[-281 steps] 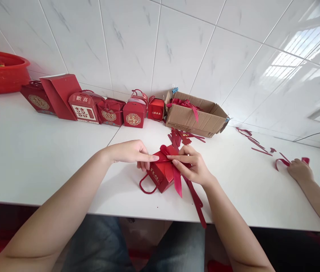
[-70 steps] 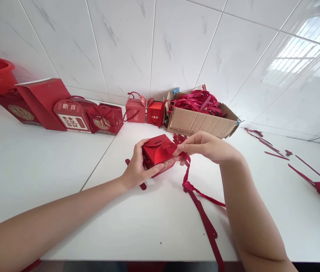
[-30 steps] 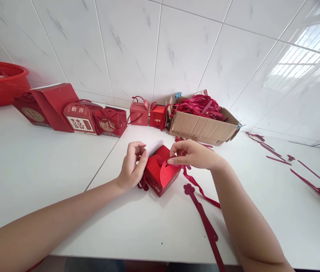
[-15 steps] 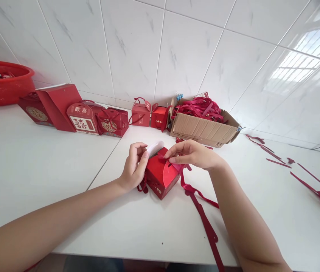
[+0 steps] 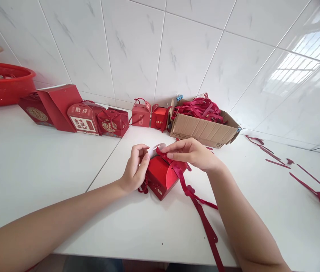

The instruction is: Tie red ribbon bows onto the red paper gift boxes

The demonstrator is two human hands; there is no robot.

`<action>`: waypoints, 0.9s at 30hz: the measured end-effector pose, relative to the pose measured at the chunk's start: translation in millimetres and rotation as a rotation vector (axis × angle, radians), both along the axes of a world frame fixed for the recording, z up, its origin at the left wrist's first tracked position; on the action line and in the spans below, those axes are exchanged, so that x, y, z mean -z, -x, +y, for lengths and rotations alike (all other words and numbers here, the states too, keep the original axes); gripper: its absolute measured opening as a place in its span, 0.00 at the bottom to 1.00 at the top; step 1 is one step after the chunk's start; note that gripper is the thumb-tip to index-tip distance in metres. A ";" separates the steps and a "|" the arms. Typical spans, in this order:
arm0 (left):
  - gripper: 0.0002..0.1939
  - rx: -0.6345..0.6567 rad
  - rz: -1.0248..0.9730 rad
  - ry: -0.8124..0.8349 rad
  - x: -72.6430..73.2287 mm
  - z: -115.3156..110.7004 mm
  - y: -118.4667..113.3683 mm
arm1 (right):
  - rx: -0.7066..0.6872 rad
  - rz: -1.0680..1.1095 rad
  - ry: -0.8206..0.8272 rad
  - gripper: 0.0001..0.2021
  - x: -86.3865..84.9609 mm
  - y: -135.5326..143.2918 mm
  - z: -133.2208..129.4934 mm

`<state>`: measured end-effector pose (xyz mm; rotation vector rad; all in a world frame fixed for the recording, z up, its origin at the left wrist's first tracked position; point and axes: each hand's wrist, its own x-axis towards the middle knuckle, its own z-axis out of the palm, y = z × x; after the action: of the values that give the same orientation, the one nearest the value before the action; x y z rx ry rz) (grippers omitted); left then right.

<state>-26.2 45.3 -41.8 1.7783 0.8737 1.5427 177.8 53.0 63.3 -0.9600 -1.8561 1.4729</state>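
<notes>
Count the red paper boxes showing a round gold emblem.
2: the dark red paper box at the far left of the row, and the corded red paper box fourth from left. More emblems may be hidden, perhaps on the bright red ribboned paper box in front.

A small red box [image 5: 160, 175] with a rope handle [image 5: 143, 185] sits between the table's [image 5: 114, 226] front and back edges, one corner facing frontwards, its pale-lined flap [image 5: 156, 148] raised, a shiny crimson ribbon [image 5: 180, 176] trailing from the slot in another flap.
</notes>
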 end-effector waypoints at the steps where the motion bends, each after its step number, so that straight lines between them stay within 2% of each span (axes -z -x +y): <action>1: 0.13 -0.002 0.002 -0.002 0.1 0.0 0.0 | 0.003 -0.010 -0.002 0.13 0.2 -0.1 0.0; 8: 0.14 0.000 0.014 0.006 0.2 -0.5 -0.2 | 0.093 -0.015 -0.119 0.10 5.7 9.1 1.2; 14: 0.14 -0.005 0.013 0.012 -0.7 -2.1 -0.1 | 0.204 -0.014 -0.038 0.15 4.7 15.5 -2.0; 20: 0.14 0.031 -0.011 0.029 -1.7 -2.9 -1.0 | 0.258 -0.036 -0.077 0.19 9.0 20.5 -1.2; 25: 0.16 0.089 -0.032 0.050 -4.0 -8.0 -1.1 | 0.331 -0.137 -0.228 0.21 13.0 21.6 1.8; 27: 0.17 0.141 -0.085 0.124 -9.6 -9.3 -1.5 | 0.359 -0.198 -0.304 0.20 12.1 19.7 2.2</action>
<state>-24.7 36.0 -32.2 1.6380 0.7686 1.4313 158.0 55.3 51.2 -1.2410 -1.8531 0.8826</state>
